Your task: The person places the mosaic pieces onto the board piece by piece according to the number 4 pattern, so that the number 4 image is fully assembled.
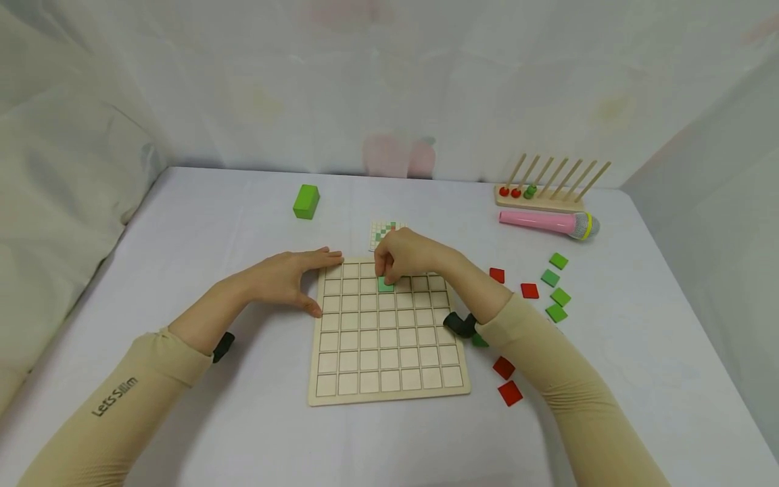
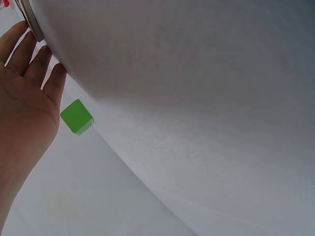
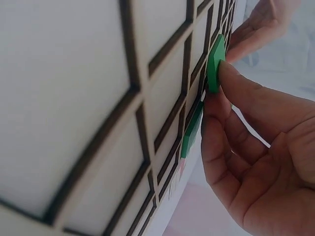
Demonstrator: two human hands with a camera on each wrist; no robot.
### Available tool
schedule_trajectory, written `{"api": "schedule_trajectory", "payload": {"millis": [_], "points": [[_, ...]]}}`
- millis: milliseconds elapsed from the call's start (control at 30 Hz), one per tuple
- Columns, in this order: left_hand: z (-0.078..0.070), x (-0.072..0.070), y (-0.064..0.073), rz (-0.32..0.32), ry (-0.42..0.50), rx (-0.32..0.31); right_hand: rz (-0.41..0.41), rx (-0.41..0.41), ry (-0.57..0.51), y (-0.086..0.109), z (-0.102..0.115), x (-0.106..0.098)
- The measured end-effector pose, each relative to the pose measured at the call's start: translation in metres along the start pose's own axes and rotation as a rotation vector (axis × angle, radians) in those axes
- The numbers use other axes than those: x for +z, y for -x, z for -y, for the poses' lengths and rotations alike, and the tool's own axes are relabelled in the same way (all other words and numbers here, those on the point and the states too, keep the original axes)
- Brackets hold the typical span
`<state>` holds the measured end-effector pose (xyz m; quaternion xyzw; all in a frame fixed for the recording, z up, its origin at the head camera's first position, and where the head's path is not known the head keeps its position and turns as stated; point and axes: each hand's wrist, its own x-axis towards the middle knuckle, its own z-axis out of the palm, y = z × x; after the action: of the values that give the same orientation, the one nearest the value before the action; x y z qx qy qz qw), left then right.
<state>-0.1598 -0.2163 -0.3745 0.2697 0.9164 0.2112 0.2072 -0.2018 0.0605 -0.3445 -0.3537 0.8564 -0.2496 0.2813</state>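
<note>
My right hand (image 1: pixel 404 256) pinches a light green square tile (image 3: pixel 215 64) between thumb and fingertips, over the upper middle of a wooden grid board (image 1: pixel 359 341). In the right wrist view the tile is tilted, with its lower edge close to the grid. Another green tile (image 3: pixel 192 130) lies on the board beside the fingertips; the hand hides it in the head view. My left hand (image 1: pixel 276 276) is spread at the board's upper left, its fingertips at the corner and the thumb at the left edge. A small pattern card (image 1: pixel 377 237) lies just beyond the board, partly behind the right hand.
Red tiles (image 1: pixel 510 393) and green tiles (image 1: pixel 556 312) lie scattered right of the board, some near the right sleeve. A green block (image 1: pixel 306 201) stands at the back left. At the back right are a pink toy microphone (image 1: pixel 538 220) and a pegged bead stand (image 1: pixel 538 198).
</note>
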Motion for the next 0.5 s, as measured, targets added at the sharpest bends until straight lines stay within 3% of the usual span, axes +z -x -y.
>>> {"api": "schedule_trajectory", "payload": {"millis": [500], "points": [[-0.0029, -0.0008, 0.0005, 0.004, -0.007, 0.007, -0.046, -0.017, 0.051, 0.0049, -0.0005, -0.0057]]}}
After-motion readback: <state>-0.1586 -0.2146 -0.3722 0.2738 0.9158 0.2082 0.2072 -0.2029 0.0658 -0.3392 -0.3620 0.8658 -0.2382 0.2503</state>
